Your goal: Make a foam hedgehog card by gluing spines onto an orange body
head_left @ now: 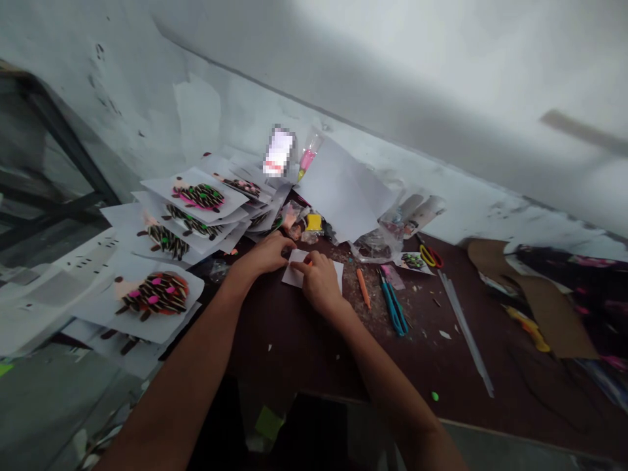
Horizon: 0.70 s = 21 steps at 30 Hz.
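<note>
A small white sheet of paper (292, 277) lies on the dark brown table under my hands. My left hand (271, 252) is at its upper left edge, thumb and forefinger curled in on the paper. My right hand (321, 280) rests on the sheet's right half with its fingers bent together. A bit of something orange (310, 263) shows at the right fingertips; its kind is too small to tell. Right of the paper lie an orange pen-like tool (364, 288) and teal-handled scissors (392, 304).
Paper sheets with hedgehog figures (199, 195) pile up on the left. Behind my hands are a yellow lump (313, 222) in plastic, a phone (279, 152) and a large white sheet (338, 190). Rightward lie red-and-yellow scissors (432, 256), translucent sticks (466, 333) and a yellow tool (528, 328).
</note>
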Available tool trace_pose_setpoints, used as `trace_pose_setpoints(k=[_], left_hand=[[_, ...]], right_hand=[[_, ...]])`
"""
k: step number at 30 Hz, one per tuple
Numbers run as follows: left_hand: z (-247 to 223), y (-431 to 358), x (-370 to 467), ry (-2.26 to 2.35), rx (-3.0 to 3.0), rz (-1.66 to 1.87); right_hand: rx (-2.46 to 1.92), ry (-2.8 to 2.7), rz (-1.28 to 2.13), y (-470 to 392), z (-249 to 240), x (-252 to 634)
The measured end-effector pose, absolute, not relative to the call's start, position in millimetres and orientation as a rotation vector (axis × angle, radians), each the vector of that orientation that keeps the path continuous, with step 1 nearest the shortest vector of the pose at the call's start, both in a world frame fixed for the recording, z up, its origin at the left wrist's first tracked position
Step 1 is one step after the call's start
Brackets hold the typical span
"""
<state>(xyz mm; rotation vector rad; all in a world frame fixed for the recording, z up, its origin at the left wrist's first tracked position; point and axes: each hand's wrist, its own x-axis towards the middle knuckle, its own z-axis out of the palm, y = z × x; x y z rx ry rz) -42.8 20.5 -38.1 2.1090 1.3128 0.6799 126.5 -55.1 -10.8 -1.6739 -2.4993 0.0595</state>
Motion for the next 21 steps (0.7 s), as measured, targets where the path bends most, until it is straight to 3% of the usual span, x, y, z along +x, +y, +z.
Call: trace_pose_setpoints(k=[8,13,21], left_hand=[[-27,17,-45,1.298,2.137,0.593],[-9,12,-47,1.162,1.879,0.796],[5,-4,-32,0.669,1.453,0.870]], right_hand=[[-1.643,-2.267,0.111,-49,-12,138],[-1.528,-2.053,0.170,-49,-5,150],[-1.336,-1.649,0.699,-47,-5,156]])
